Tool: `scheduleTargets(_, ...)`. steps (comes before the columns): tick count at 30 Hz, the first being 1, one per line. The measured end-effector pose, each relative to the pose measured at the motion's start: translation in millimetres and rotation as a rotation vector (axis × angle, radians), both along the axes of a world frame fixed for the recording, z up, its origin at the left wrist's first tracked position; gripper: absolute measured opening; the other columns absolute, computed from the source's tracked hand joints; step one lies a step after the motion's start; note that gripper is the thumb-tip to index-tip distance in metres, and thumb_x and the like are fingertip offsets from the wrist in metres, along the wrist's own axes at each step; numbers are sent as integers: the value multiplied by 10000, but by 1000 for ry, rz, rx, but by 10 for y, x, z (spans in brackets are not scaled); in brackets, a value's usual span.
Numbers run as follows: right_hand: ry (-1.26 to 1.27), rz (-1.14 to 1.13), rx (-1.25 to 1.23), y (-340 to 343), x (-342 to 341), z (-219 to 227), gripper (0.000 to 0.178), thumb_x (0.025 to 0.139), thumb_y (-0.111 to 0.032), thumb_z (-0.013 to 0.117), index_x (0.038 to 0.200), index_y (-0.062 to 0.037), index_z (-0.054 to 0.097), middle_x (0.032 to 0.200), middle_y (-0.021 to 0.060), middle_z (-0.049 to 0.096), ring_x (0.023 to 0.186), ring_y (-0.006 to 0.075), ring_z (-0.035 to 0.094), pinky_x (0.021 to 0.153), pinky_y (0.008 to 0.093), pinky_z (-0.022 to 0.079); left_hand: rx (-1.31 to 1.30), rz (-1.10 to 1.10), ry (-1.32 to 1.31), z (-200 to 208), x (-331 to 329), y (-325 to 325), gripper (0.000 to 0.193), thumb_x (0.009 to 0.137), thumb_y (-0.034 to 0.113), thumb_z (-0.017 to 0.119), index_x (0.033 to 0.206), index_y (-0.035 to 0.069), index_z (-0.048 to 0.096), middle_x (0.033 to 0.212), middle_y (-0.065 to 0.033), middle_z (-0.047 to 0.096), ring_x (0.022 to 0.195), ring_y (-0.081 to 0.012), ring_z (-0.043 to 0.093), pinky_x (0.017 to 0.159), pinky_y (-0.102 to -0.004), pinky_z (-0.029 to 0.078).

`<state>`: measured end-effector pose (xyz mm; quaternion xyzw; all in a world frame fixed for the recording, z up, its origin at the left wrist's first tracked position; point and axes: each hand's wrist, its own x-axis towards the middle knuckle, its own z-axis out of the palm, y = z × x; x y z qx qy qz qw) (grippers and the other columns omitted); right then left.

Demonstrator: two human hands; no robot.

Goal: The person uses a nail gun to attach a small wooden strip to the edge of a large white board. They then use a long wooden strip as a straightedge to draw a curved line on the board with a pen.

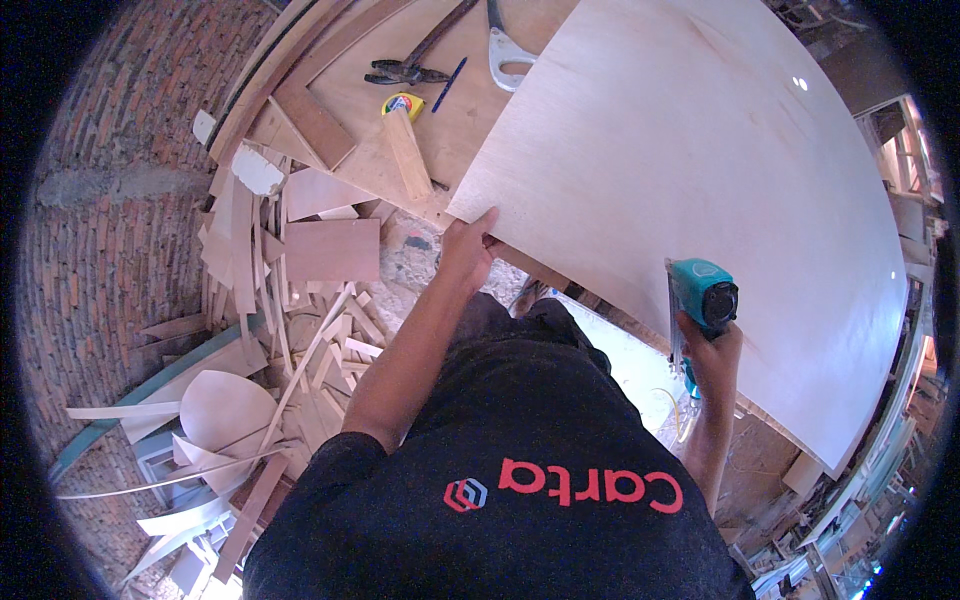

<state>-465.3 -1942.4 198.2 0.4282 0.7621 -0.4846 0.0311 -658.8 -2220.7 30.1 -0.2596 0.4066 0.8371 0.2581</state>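
Note:
A large pale plywood sheet (700,170) lies across the workbench and fills the upper right of the view. My left hand (467,246) grips its near left corner, thumb on top. My right hand (712,355) is closed around the handle of a teal pneumatic nail gun (700,292), whose nose rests against the sheet's near edge. An air hose (684,412) hangs below the tool. My black shirt fills the lower middle.
On the bench beyond the sheet lie pliers (405,71), a blue pen (449,84), a yellow tape measure (402,103), a white-handled tool (505,50) and wood strips (408,152). A heap of plywood offcuts (290,330) covers the floor at left, beside a brick wall (120,200).

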Motion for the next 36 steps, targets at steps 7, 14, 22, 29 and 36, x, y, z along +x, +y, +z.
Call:
scheduleTargets(7, 32, 85, 71, -48, -36, 9, 208, 839, -198, 767, 840, -12, 673, 637, 22, 610, 513, 108, 559, 477, 263, 426, -37, 39, -90, -107, -48, 50, 375, 931, 75, 646, 1287, 53, 530, 1220, -116, 620, 1081, -272, 628, 889, -451, 561)
scheduleTargets(14, -25, 55, 57, -74, -36, 58, 226, 837, -205, 775, 852, -3, 674, 653, 22, 613, 536, 107, 563, 496, 266, 444, -20, 25, -67, -143, -25, 50, 355, 913, 75, 674, 1248, 61, 557, 1196, -94, 632, 1068, -253, 629, 898, -431, 553)
scheduleTargets(22, 26, 68, 50, -116, -133, 44, 232, 819, -216, 781, 859, -13, 677, 616, 13, 590, 488, 115, 541, 451, 293, 428, 57, 52, -89, -105, -6, 40, 415, 917, 39, 649, 1313, 71, 532, 1273, -93, 609, 1144, -277, 593, 996, -442, 511)
scheduleTargets(29, 60, 120, 27, -85, -219, 50, 235, 818, -217, 771, 873, -7, 681, 657, 17, 616, 532, 118, 558, 491, 291, 437, 14, 53, -48, -6, 23, 66, 424, 924, 49, 644, 1327, 83, 519, 1267, -91, 615, 1154, -271, 592, 986, -447, 516)
scheduleTargets(36, 39, 104, 15, -42, -265, 57, 231, 824, -212, 762, 889, -5, 682, 688, 21, 625, 576, 121, 553, 531, 290, 436, 3, 36, -6, -60, 16, 43, 419, 906, 74, 679, 1300, 68, 535, 1240, -89, 626, 1090, -250, 620, 870, -395, 552)
